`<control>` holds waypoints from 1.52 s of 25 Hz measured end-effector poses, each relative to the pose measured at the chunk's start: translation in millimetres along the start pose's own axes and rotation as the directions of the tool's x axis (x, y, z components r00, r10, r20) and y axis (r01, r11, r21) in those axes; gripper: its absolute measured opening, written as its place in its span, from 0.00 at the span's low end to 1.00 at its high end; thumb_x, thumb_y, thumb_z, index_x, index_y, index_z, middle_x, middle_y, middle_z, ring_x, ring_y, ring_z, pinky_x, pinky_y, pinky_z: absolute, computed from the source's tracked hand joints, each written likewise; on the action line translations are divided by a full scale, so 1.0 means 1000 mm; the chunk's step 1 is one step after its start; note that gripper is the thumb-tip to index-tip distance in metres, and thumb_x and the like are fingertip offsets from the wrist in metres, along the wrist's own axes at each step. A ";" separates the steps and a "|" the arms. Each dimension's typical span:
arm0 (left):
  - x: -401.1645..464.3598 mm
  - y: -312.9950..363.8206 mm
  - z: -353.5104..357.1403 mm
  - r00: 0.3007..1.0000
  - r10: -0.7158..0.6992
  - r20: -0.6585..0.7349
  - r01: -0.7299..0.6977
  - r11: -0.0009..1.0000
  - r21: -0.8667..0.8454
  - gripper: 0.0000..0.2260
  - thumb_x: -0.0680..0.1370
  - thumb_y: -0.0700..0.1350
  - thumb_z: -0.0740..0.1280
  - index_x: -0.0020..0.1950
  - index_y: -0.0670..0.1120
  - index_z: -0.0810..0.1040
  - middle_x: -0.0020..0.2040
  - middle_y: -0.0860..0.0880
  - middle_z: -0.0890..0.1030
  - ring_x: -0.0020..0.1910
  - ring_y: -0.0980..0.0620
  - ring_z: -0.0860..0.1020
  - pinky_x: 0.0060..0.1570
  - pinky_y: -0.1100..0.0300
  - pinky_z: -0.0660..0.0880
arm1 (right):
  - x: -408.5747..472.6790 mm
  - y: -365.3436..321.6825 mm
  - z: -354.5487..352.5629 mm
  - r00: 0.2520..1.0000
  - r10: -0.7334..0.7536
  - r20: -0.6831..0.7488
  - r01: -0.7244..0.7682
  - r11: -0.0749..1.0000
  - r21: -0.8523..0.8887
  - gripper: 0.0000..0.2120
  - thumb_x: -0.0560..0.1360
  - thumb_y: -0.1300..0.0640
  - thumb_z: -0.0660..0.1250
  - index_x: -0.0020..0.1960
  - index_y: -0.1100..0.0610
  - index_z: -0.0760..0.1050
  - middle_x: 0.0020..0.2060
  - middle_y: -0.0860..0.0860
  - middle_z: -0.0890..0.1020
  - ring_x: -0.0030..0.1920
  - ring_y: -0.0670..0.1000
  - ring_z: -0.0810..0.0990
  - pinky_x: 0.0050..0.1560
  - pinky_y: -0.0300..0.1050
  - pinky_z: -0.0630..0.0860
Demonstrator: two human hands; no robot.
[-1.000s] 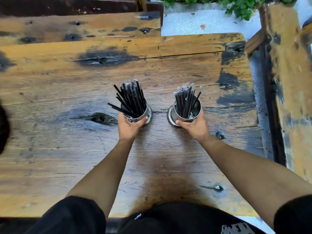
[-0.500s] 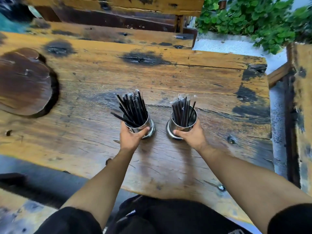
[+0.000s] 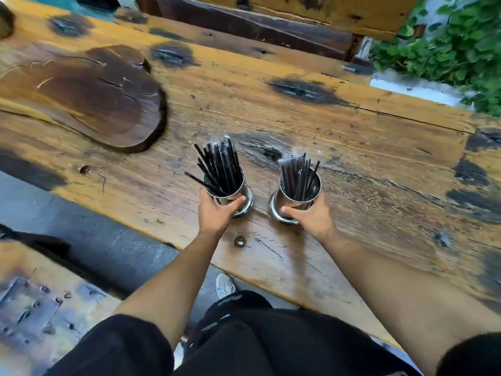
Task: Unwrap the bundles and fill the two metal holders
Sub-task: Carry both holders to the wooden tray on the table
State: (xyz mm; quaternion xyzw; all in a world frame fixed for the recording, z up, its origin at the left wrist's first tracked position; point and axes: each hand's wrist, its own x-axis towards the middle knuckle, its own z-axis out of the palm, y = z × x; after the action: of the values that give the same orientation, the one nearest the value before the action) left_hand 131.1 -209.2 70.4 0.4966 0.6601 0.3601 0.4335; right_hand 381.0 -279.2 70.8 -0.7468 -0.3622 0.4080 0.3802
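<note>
A person is standing over a weathered wooden surface (image 3: 352,147) and clasping two metal holders, one in each hand, both packed with thin black sticks that appear to be individually sleeved in clear film. The left hand (image 3: 214,213) is wrapping its grip around the near side of the left holder (image 3: 234,195), thumb curling across the front of the steel wall. The right hand (image 3: 311,217) is doing the same on the right holder (image 3: 287,198), thumb pressing along its lower front. Both holders are standing upright on their flared bases, side by side but not touching, with a narrow strip of bare wood between them.

The left bundle of sticks (image 3: 219,166) is fanning up and away from the person, one stray stick jutting out low to the left over the rim. The right bundle of sticks (image 3: 298,175) is sitting looser, leaning slightly right with room showing inside the rim. In both, the long axis is running up and away from the palms, which are sitting below and behind the rims.

No wrapped bundle is showing anywhere on the planks, so the filling is looking essentially finished; each hand is already on its own holder, and any next move is likely turning on sliding or lifting them straight, keeping the top-heavy sticks from tipping forward.
</note>
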 end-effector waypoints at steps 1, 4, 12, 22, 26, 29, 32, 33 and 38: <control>0.013 -0.005 -0.021 1.000 -0.002 0.002 0.002 1.000 -0.007 0.36 0.59 0.59 0.83 0.62 0.56 0.71 0.54 0.66 0.80 0.53 0.76 0.75 0.47 0.82 0.68 | -0.002 -0.011 0.023 1.000 -0.001 -0.005 0.001 1.000 0.003 0.42 0.55 0.44 0.85 0.62 0.40 0.65 0.54 0.36 0.79 0.55 0.40 0.79 0.56 0.34 0.70; 0.043 -0.020 -0.077 1.000 -0.019 0.005 0.019 1.000 -0.016 0.37 0.59 0.59 0.82 0.63 0.55 0.71 0.55 0.66 0.79 0.53 0.76 0.75 0.50 0.79 0.70 | -0.007 -0.039 0.085 1.000 0.023 -0.011 -0.023 1.000 0.015 0.42 0.55 0.46 0.85 0.63 0.47 0.68 0.57 0.42 0.82 0.57 0.44 0.80 0.61 0.41 0.74; 0.102 -0.031 -0.185 0.991 -0.048 -0.123 0.049 0.999 0.003 0.37 0.59 0.60 0.82 0.63 0.55 0.71 0.57 0.61 0.81 0.55 0.67 0.78 0.62 0.61 0.75 | 0.022 -0.111 0.216 0.988 -0.059 0.142 0.062 0.998 -0.014 0.46 0.55 0.43 0.84 0.68 0.49 0.68 0.57 0.43 0.83 0.57 0.45 0.81 0.63 0.47 0.77; 0.206 -0.041 -0.337 0.926 0.053 -0.373 -0.041 0.998 0.041 0.30 0.61 0.59 0.82 0.58 0.65 0.72 0.54 0.66 0.80 0.55 0.69 0.77 0.54 0.75 0.71 | 0.075 -0.205 0.385 0.952 -0.174 0.250 0.168 0.985 0.046 0.44 0.53 0.40 0.83 0.63 0.41 0.64 0.55 0.37 0.80 0.58 0.43 0.79 0.63 0.42 0.74; 0.293 -0.062 -0.414 0.958 0.032 -0.283 -0.016 0.998 0.059 0.34 0.61 0.59 0.81 0.62 0.53 0.73 0.57 0.58 0.80 0.55 0.63 0.78 0.58 0.67 0.71 | 0.092 -0.241 0.464 0.975 -0.142 0.171 0.139 0.990 0.030 0.50 0.54 0.41 0.84 0.70 0.46 0.65 0.61 0.41 0.80 0.62 0.45 0.79 0.67 0.49 0.74; 0.347 -0.066 -0.461 0.984 0.035 -0.177 -0.025 0.998 0.056 0.33 0.62 0.56 0.82 0.63 0.52 0.74 0.57 0.58 0.80 0.53 0.70 0.77 0.52 0.78 0.68 | 0.096 -0.268 0.505 0.992 -0.082 0.097 0.076 0.995 0.057 0.50 0.54 0.43 0.85 0.70 0.47 0.66 0.61 0.42 0.81 0.62 0.46 0.79 0.68 0.51 0.74; 0.400 -0.058 -0.484 0.992 0.040 -0.119 -0.032 0.997 0.066 0.34 0.63 0.54 0.83 0.64 0.49 0.73 0.59 0.53 0.80 0.56 0.60 0.78 0.58 0.71 0.70 | 0.109 -0.289 0.535 0.998 -0.050 0.039 0.047 0.997 0.059 0.47 0.54 0.44 0.85 0.69 0.48 0.69 0.61 0.43 0.81 0.62 0.45 0.80 0.68 0.53 0.75; 0.418 -0.055 -0.488 0.993 0.047 -0.107 -0.041 0.997 0.061 0.33 0.63 0.53 0.83 0.63 0.50 0.73 0.58 0.54 0.80 0.57 0.58 0.77 0.59 0.69 0.70 | 0.117 -0.296 0.544 0.998 -0.053 0.033 0.051 0.997 0.061 0.46 0.54 0.44 0.85 0.69 0.47 0.70 0.61 0.43 0.81 0.62 0.45 0.80 0.68 0.53 0.75; 0.482 -0.034 -0.486 0.998 0.065 -0.028 -0.062 0.995 0.081 0.34 0.63 0.53 0.83 0.64 0.50 0.72 0.58 0.56 0.80 0.58 0.62 0.77 0.58 0.72 0.69 | 0.161 -0.315 0.574 0.997 -0.072 -0.023 0.073 0.997 0.040 0.47 0.54 0.39 0.83 0.69 0.43 0.69 0.61 0.40 0.81 0.62 0.43 0.79 0.67 0.50 0.75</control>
State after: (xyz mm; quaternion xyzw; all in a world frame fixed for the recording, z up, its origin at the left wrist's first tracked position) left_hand -395.6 227.3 113.5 0.5286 0.6644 0.3547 0.3915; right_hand -134.2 155.3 71.7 -0.7296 -0.3768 0.3931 0.4136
